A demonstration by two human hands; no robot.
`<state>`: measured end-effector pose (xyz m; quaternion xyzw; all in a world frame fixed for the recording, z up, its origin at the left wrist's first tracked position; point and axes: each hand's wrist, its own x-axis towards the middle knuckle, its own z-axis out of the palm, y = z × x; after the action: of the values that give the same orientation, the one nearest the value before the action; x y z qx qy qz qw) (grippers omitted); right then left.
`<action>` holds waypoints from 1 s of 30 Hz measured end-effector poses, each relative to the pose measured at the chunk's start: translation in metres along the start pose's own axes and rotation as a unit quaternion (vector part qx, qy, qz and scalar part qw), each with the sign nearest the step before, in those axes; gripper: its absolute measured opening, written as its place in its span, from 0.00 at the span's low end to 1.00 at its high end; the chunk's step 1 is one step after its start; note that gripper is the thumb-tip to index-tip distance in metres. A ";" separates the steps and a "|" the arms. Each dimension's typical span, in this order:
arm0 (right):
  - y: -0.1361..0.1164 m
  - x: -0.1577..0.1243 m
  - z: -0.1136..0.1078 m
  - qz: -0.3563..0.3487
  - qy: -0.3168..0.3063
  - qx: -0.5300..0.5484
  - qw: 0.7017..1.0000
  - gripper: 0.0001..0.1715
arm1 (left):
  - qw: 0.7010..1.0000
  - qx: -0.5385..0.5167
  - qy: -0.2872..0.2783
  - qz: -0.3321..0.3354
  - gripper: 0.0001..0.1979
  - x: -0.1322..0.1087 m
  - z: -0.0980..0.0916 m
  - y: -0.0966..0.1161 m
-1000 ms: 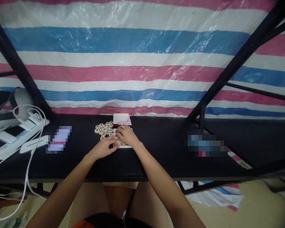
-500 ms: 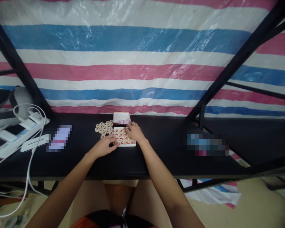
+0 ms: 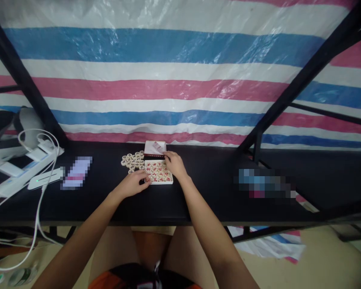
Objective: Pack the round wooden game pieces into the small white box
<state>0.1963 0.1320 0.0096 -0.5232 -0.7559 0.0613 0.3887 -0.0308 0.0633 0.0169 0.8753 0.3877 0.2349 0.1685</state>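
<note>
A white open box (image 3: 164, 183) on the black table holds rows of round pieces with red characters (image 3: 155, 174). At its left edge rests my left hand (image 3: 133, 184), fingers curled, thumb and fingertips near the box's lower left corner. My right hand (image 3: 176, 164) is at the upper right corner of the box, its fingers partly bent and reaching toward the lid; what they grip, if anything, is too small to tell. Behind the box lies the lid (image 3: 149, 147) with a small pinkish packet (image 3: 158, 147) in it. Pieces with dark characters (image 3: 132, 161) lie loosely grouped at the left.
On the left are a white power strip (image 3: 24, 170) with cables, a white flat device (image 3: 45, 179) and a blurred phone-like item (image 3: 77, 172). A blurred item (image 3: 261, 183) lies at the right. Black metal bars (image 3: 270, 116) and a striped sheet (image 3: 168, 88) stand behind.
My right hand has moved off the red pieces to the box's upper right corner. The packet in the lid now lies tilted. My left hand has stayed at the box.
</note>
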 end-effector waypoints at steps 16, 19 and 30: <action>-0.023 -0.007 -0.027 -0.055 -0.120 0.163 0.978 0.13 | 1.000 0.007 -0.003 -0.009 0.09 -0.001 0.000 -0.001; -0.020 -0.008 -0.028 -0.039 -0.098 0.212 0.972 0.12 | 1.000 0.001 -0.003 -0.012 0.10 -0.001 -0.002 0.001; -0.005 -0.003 -0.017 0.089 0.016 0.183 0.979 0.18 | 1.000 0.000 0.003 -0.016 0.12 0.000 -0.004 0.004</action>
<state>0.2042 0.1220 0.0224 -0.5092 -0.6761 0.2240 0.4832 -0.0310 0.0610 0.0223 0.8681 0.4024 0.2347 0.1713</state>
